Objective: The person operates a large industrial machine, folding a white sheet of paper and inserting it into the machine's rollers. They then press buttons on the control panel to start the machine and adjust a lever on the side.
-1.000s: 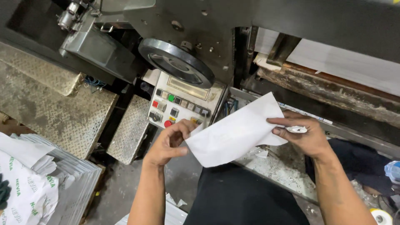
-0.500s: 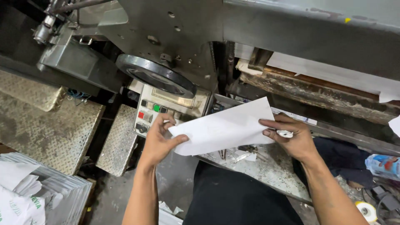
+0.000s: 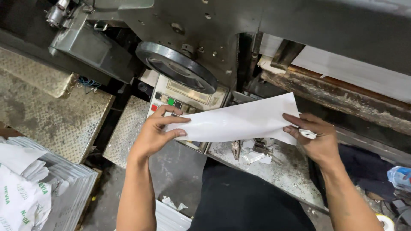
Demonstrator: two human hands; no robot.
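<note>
Fingers of both hands pinching white sheet, above grimy metal ledge, dark press machine

White sheet between both hands, above control panel

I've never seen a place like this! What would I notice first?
A big white sheet of paper in the middle, held by the left hand and the right hand. Just behind it sit a round black wheel and a control panel with red and green buttons.
</note>
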